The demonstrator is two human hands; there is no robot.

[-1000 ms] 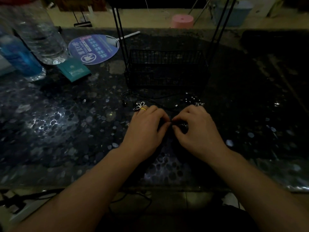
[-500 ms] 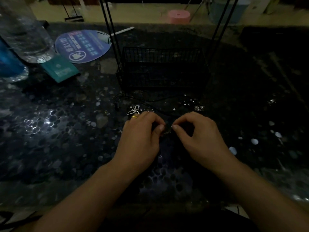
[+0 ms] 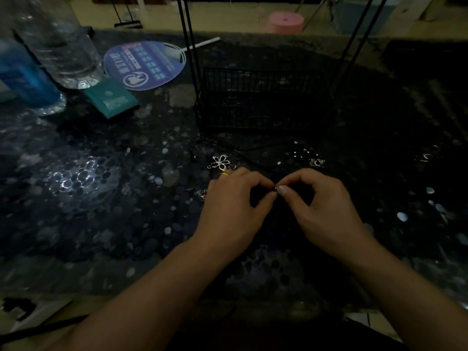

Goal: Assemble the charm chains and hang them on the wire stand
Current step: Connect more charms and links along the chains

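Observation:
My left hand and my right hand meet fingertip to fingertip over the dark table, both pinching a tiny metal chain piece between thumb and forefinger. A silver flower charm lies just beyond my left knuckles. A small charm sits left of that hand, and another small charm lies beyond my right hand. A thin black cord trails in front of the black wire stand, whose basket base and upright rods rise behind the charms.
At the far left stand a clear water bottle and a blue bottle. A teal card box and a round blue hand fan lie beside them. A pink round object sits beyond the table.
My fingertips have drawn closer together and now touch around the small piece. The view has shifted slightly, and the flower charm shows more fully beyond my left hand.

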